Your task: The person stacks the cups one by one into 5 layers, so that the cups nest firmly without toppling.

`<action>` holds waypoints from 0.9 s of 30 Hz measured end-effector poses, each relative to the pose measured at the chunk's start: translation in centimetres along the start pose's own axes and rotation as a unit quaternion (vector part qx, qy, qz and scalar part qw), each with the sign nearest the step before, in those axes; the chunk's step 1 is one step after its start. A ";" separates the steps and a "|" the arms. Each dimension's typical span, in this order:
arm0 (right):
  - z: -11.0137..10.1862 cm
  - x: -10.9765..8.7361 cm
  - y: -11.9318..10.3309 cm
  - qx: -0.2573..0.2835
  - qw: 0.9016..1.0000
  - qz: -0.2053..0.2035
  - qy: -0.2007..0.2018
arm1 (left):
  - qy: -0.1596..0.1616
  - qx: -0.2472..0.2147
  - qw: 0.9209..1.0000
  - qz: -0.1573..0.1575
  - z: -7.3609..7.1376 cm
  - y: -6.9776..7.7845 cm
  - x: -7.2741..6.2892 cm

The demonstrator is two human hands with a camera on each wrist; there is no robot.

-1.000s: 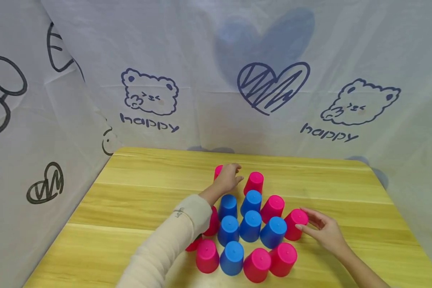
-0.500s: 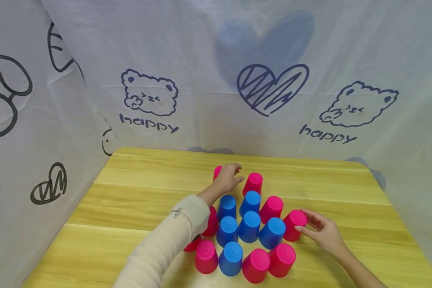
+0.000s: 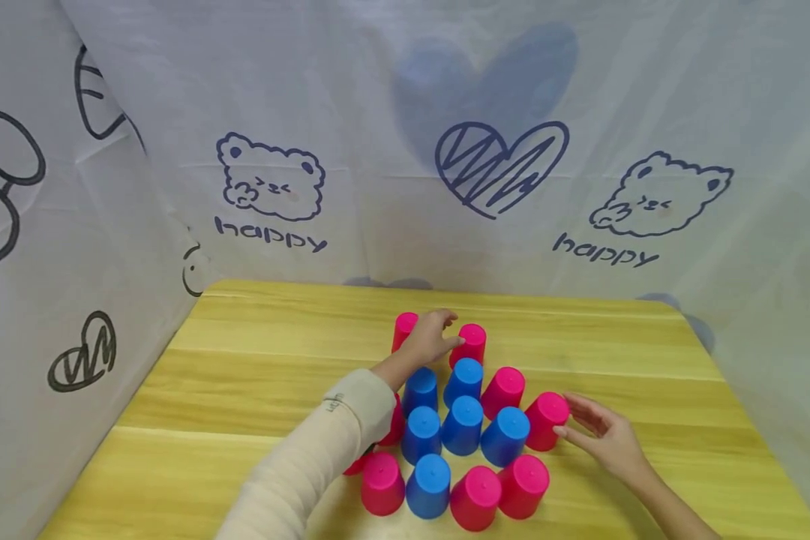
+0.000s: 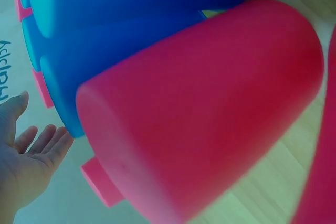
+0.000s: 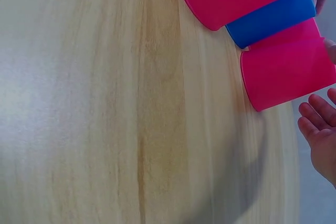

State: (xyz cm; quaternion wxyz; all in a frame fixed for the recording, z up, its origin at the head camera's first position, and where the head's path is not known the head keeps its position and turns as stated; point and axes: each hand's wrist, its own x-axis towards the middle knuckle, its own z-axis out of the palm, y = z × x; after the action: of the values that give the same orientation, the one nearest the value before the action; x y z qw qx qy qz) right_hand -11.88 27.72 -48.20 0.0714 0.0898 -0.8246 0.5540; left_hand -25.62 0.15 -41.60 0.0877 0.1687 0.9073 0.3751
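Pink and blue cups stand upside down in a cluster on the wooden table. At the back, my left hand [image 3: 432, 337] reaches over the group, between a pink cup [image 3: 403, 328] and another pink cup [image 3: 473, 337], its thumb overlapping the latter. Loosely spread fingers show on the left hand [image 4: 26, 161] in the left wrist view. My right hand [image 3: 610, 442] is beside the rightmost pink cup [image 3: 547, 420], thumb tip at its near side. In the right wrist view, the straight fingers [image 5: 317, 114] lie just off that cup.
Several blue cups [image 3: 462, 425] fill the middle. A row of pink cups [image 3: 475, 499] and one blue cup [image 3: 428, 486] stands at the front. The left sleeve [image 3: 331, 442] partly covers pink cups on the left. Printed white cloth [image 3: 378, 112] hangs behind the table [image 3: 189, 405].
My left hand has shifted slightly right relative to the back cups, its thumb now overlapping the right one. The right hand stays by its cup. The head view has turned slightly.
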 end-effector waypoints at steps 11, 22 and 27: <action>0.2 -0.1 0.4 -0.002 0.999 0.040 -0.004 | -0.010 0.046 0.999 -0.018 1.8 0.7 1.0; 0.4 -0.1 0.5 0.008 0.998 0.054 -0.010 | -0.030 0.064 0.997 -0.030 2.4 1.5 1.3; 0.6 0.0 0.6 0.000 0.998 0.060 -0.002 | -0.031 0.061 0.997 -0.027 2.4 1.4 1.4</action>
State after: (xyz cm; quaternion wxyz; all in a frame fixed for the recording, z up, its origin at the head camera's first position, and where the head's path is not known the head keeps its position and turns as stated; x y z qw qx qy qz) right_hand -12.07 27.41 -48.93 0.0366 0.0411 -0.8287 0.5570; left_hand -25.92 3.13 -42.32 0.1156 0.1610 0.9295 0.3111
